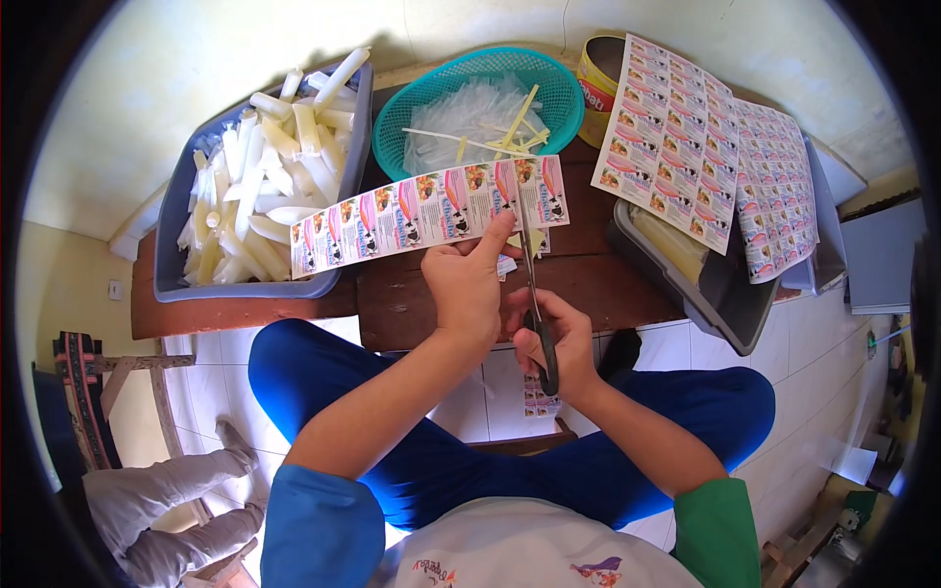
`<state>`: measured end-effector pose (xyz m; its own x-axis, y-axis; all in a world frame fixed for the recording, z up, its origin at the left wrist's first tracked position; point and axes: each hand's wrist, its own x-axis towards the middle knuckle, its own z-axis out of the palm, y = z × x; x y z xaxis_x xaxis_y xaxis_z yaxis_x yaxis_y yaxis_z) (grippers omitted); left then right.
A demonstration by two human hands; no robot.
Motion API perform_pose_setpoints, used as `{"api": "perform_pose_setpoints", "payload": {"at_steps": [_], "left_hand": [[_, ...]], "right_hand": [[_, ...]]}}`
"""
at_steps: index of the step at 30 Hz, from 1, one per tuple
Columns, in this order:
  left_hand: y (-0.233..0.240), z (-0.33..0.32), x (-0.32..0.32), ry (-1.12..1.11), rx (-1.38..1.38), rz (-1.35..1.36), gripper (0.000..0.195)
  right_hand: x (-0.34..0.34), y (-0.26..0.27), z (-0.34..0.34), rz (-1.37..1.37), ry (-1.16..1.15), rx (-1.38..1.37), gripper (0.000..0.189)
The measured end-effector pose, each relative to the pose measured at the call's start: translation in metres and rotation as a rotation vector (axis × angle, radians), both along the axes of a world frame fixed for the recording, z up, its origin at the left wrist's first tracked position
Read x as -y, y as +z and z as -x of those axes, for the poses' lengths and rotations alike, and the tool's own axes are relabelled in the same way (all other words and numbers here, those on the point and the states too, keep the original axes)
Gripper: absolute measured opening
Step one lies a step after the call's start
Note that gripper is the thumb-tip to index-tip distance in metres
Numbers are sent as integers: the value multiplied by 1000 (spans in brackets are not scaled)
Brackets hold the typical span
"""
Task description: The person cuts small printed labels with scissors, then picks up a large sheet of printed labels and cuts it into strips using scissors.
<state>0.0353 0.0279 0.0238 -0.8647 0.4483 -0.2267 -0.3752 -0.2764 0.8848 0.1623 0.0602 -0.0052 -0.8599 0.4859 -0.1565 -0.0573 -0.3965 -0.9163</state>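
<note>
My left hand (pixel 474 272) pinches a long strip of printed paper labels (pixel 412 213), thumb on top near its right part. My right hand (pixel 555 338) holds a pair of scissors with black handles (pixel 540 323); their blades lie across the strip just right of my left thumb, near its right end. Under the strip, small cut label pieces (pixel 540 241) rest on the dark wooden bench (pixel 419 309). Behind the strip stands a teal plastic basket (pixel 386 128) holding clear plastic bags (pixel 470 110) and thin paper offcuts (pixel 522 117).
A blue-grey tub (pixel 257 292) with many filled plastic tubes (pixel 250 191) stands at the left. At the right, label sheets (pixel 673 132) lean over a dark grey tray (pixel 742 316), beside a yellow tin (pixel 592 81). Another person's legs (pixel 169 507) show at lower left.
</note>
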Motion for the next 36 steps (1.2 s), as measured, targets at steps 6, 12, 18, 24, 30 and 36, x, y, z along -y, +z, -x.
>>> {"api": "perform_pose_setpoints", "payload": {"at_steps": [6,12,18,24,30,36], "left_hand": [[-4,0,0,1,18,30,20],[-8,0,-1,6,27,38,21],[-5,0,0,-3,29,28,19],[-5,-1,-1,-1,39,21,20],[-8,-1,0,-16,29,41,21],[-12,-1,-1,-5,26,40,20]], "right_hand": [[0,-2,0,25,-5,3,56],[0,-4,0,22,-12,-2,56],[1,-4,1,20,-16,10,56],[1,-4,0,3,-27,14,54],[3,-7,-1,0,-41,15,53],[3,-6,0,-11,-53,15,52]]}}
